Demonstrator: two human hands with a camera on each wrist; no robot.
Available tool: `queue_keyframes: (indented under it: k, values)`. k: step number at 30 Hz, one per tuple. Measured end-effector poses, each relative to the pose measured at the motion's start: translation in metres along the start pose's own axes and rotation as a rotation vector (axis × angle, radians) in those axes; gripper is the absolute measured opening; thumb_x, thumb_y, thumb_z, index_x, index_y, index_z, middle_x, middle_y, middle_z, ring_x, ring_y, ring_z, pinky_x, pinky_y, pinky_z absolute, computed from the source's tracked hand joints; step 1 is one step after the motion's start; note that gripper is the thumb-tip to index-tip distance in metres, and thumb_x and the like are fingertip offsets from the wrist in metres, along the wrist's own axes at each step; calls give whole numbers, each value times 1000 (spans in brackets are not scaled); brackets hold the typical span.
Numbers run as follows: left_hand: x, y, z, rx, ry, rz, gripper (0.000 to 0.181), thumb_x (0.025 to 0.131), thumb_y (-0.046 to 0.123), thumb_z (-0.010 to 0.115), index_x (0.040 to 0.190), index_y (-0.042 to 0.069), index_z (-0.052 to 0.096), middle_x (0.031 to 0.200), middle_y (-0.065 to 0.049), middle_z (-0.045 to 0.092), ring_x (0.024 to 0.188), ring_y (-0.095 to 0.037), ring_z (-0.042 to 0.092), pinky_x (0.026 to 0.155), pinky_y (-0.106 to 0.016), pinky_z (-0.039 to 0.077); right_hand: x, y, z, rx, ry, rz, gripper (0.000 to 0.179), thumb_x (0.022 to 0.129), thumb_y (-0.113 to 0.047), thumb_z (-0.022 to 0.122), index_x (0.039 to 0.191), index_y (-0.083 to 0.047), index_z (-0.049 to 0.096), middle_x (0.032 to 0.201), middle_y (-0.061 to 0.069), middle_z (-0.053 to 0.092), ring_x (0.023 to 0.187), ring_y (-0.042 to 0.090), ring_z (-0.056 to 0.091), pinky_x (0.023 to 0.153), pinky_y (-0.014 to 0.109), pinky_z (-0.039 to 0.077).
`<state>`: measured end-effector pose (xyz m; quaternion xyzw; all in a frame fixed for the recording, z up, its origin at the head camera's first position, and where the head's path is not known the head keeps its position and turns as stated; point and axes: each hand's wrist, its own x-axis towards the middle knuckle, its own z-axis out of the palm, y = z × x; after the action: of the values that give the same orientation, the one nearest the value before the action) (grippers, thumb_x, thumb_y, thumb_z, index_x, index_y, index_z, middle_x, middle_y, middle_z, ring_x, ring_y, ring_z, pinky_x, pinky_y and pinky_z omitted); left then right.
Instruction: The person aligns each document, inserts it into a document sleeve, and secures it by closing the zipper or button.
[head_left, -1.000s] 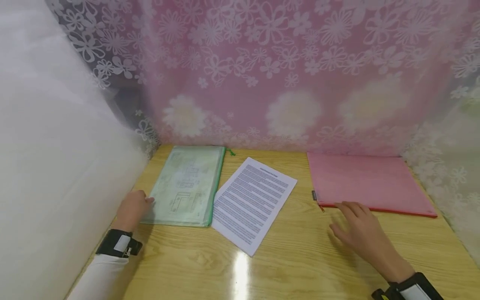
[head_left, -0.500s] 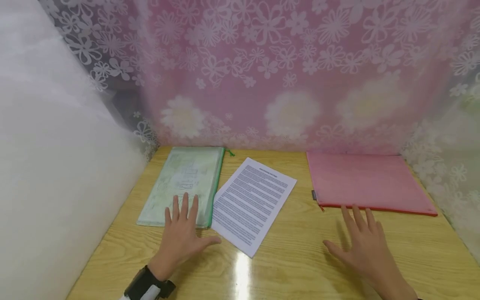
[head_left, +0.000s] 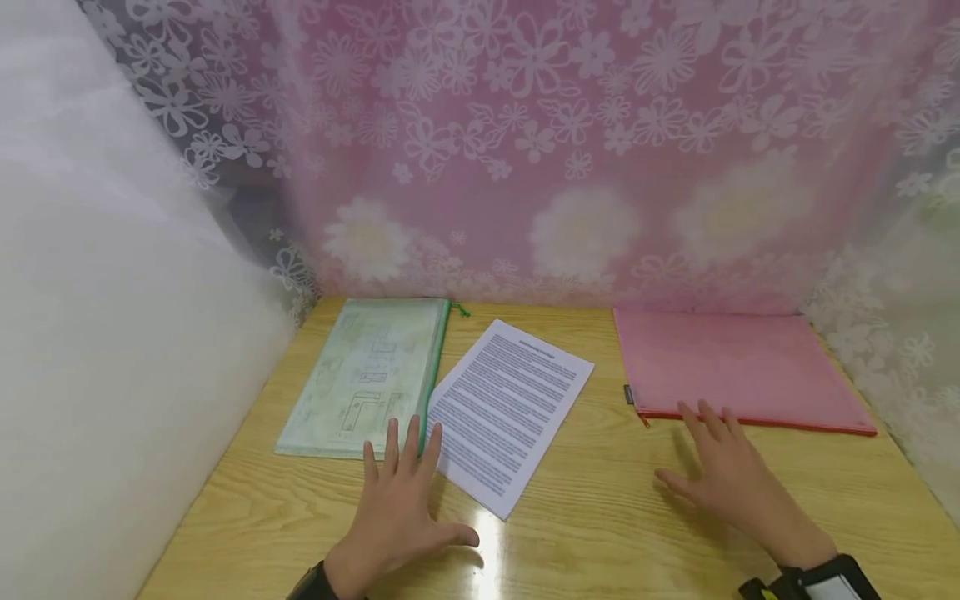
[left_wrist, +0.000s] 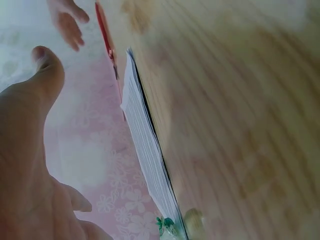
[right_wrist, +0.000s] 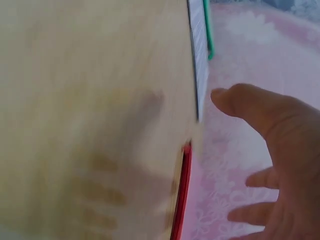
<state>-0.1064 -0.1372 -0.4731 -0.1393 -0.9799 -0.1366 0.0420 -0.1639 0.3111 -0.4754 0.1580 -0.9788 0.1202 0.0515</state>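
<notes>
My left hand hovers over the table with its fingers spread, the tips in front of the green zip folder and the lower left of a stack of printed paper. Nothing is in its grasp. To the right, my right hand has its fingers extended, the tips over the red zipped edge of a pink zip folder. Whether they touch it I cannot tell. In the left wrist view the paper stack shows its thin side. The right wrist view shows the thumb apart from the fingers and the red zip edge beside them.
A wooden table carries all of these things. Behind it hangs a pink flowered curtain. White fabric closes off the left side, and a pale flowered sheet the right.
My left hand has left the green folder's left edge, moved right and toward me, and spread its fingers. My right hand has shifted only slightly. Folders and paper stay put.
</notes>
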Motion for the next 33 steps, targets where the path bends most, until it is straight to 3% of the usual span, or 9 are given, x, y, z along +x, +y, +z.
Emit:
queue_keyframes:
  k: [3,8,14,20,26,33]
  values:
    - [-3,0,1,11,3,1,138,61,89,70,166,14,21,171,-23,12,156,-52,1,113,-83,6,17,11,-5,22,-60,-2,94,82,-48,83,148,7,45,145,42,44,133,68,35,100,78,38]
    - [-7,1,1,11,17,-7,138,61,90,69,165,14,23,170,-23,15,155,-53,4,112,-83,8,37,24,-3,-15,-17,-81,64,82,-28,81,134,4,61,130,34,58,125,59,46,99,73,42]
    - [-10,3,1,18,5,-8,139,60,93,67,165,14,22,170,-24,18,156,-52,6,113,-82,11,49,29,2,-60,3,-113,44,82,-19,80,121,-1,70,118,25,65,117,51,54,89,69,49]
    - [-10,5,-3,-32,-47,-46,146,59,89,71,166,9,11,171,-22,9,157,-49,-2,115,-80,4,56,27,3,-82,5,-138,18,82,-9,80,99,-9,76,99,13,71,104,49,60,83,65,53]
    - [-7,2,-10,-22,-23,-29,148,60,89,72,166,9,6,170,-22,6,157,-46,-5,116,-79,3,56,28,5,-127,66,-195,14,82,1,81,86,-12,77,85,4,72,91,38,63,78,57,54]
    - [-6,1,-15,-23,-32,-26,146,60,88,72,166,10,9,171,-20,10,158,-46,0,117,-78,6,56,33,8,-155,161,-256,14,79,3,81,83,-10,76,83,4,73,86,34,62,72,55,54]
